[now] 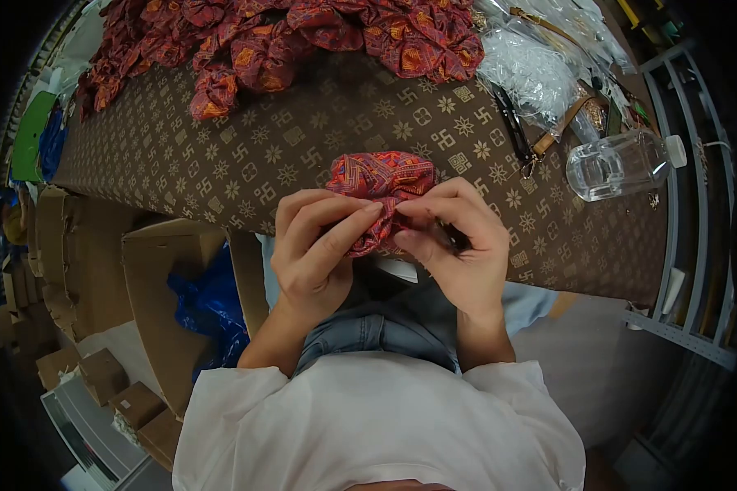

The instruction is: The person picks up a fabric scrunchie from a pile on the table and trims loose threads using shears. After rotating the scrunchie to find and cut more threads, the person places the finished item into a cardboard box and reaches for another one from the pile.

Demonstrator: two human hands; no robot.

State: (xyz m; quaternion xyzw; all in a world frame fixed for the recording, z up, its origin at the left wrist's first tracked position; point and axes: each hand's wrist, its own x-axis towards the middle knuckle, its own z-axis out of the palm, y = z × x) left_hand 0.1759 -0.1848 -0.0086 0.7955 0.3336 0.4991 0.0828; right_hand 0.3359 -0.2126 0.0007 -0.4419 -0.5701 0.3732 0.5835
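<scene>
- While the left hand [315, 245] and right hand [467, 245] pinch it, fingertips closed, one red patterned cloth piece [385, 173] is at the near edge of the table [246, 151].
- Count: one clear bottle [614, 168], right; one red cloth pile [262, 49], its pieces overlapping, uncountable.
- Label: one, on a carton [137, 407], unreadable.
- Obscured: cloth behind fingers; pile cut off above.

Blue plastic [209, 301] sits inside a cardboard box [157, 286].
</scene>
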